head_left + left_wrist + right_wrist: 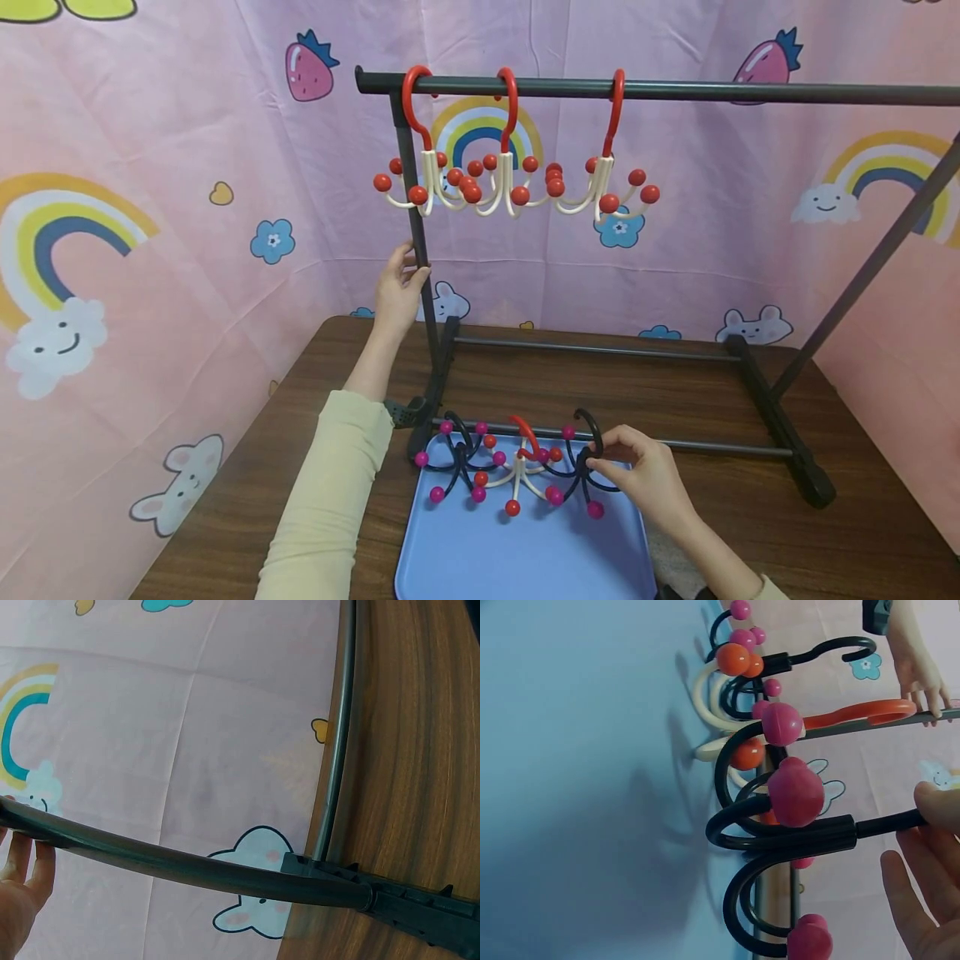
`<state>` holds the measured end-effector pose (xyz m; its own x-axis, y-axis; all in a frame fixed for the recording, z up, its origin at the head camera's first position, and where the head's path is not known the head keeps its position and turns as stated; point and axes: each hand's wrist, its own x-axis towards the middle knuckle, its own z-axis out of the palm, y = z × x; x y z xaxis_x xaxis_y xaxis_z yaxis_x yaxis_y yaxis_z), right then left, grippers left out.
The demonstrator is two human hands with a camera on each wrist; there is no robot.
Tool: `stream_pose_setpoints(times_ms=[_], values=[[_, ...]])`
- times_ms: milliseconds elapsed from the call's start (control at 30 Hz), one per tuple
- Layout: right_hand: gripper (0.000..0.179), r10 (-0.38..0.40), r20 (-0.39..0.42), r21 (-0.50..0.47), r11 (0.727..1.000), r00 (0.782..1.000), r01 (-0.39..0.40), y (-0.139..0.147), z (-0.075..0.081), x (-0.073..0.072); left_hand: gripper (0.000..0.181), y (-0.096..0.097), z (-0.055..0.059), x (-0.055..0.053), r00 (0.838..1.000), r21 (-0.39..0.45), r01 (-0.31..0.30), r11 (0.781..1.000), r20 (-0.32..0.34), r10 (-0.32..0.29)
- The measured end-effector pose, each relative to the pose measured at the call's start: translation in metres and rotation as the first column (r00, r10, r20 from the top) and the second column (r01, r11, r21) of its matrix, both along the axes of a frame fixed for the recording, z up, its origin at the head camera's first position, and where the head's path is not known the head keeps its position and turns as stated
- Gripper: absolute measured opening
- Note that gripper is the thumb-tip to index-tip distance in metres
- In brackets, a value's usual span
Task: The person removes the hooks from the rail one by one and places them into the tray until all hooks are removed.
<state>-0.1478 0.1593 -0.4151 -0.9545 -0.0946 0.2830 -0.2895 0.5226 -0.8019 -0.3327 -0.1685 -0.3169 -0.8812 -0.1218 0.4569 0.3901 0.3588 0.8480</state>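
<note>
My right hand (637,467) pinches the stem of a black multi-hook hanger (582,462) with pink ball tips, at the right of the blue tray (517,558). In the right wrist view, thumb and fingers close on that stem just above its collar. Beside it on the tray are a white-and-red hook hanger (519,471) and another black one (460,454). My left hand (399,292) is at the dark upright post (422,250) of the rack, its fingers around the far side. Three white-and-red hangers (506,179) hang from the rack's top bar (697,90).
The rack's base has a rear crossbar (600,348) and a front crossbar (720,448), with a foot (787,442) at the right. A slanted right post (862,275) rises there. The brown table (247,492) meets a patterned cloth backdrop (322,167).
</note>
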Motion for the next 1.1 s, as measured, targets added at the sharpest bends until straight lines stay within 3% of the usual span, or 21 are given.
stream_pose_setpoints(times_ms=[533,667,767,867,1100], values=[[0.019,-0.005,0.067,-0.017,1.000,0.998,0.006,-0.003,-0.014,0.002,0.043,0.000,-0.001,-0.001,1.000,-0.006,-0.014,1.000,0.015,0.014],[0.020,-0.004,0.125,0.009,1.000,0.992,0.003,-0.002,-0.012,0.002,0.043,0.001,-0.001,-0.001,1.000,0.004,-0.012,1.000,0.012,0.012],[0.024,-0.002,0.166,0.030,1.000,0.986,-0.003,0.000,-0.005,0.001,0.043,0.002,-0.001,-0.001,1.000,0.011,-0.008,1.000,0.011,0.008],[0.029,0.020,0.153,0.036,0.999,0.988,-0.026,0.004,0.007,-0.002,0.043,0.002,-0.001,-0.001,1.000,0.016,-0.007,1.000,0.014,0.007],[0.022,0.038,-0.088,0.152,0.988,0.995,-0.024,0.018,0.057,-0.021,0.045,0.001,0.000,-0.001,1.000,0.001,-0.010,1.000,0.015,0.010]])
